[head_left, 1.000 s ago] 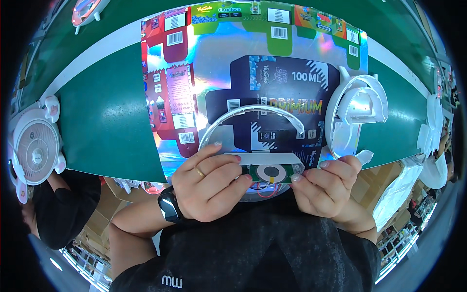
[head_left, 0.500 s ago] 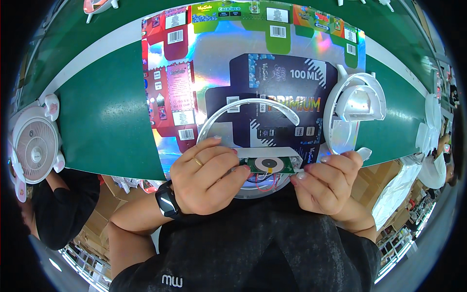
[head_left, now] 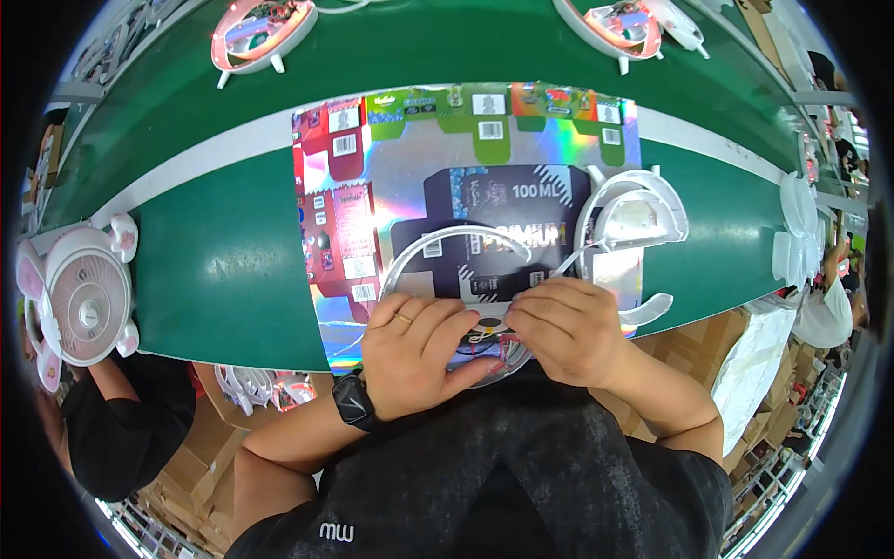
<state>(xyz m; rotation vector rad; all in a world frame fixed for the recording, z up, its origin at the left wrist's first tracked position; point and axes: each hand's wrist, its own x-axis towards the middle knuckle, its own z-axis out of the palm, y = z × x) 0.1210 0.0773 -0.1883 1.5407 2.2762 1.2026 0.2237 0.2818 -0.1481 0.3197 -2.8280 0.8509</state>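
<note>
In front of my body sits a white ring-shaped plastic housing (head_left: 456,233), its curved arm rising beyond my hands. My left hand (head_left: 419,349) is closed on its left side, thumb stretched along the near edge. At the right side, my right hand (head_left: 566,331) has its fingertips bent and pressed together on the housing. Between my fingertips shows a dark round disc (head_left: 490,323); the circuit board under it is mostly hidden. Thin wires and a clear rim (head_left: 507,359) lie below. A thin pale strip (head_left: 575,261) sticks out beyond my right fingers; whether they hold it is unclear.
A printed shiny cardboard sheet (head_left: 540,144) lies under the work on the green table (head_left: 223,270). Another white housing (head_left: 585,224) stands at its right. A white fan (head_left: 88,293) is at far left. Pink-lit housings (head_left: 261,37) lie across the table; a person (head_left: 126,419) sits left.
My hands have come closer together, the right one moving left over the board, which is now largely covered. The camera view has shifted, showing more of the table's far side.
</note>
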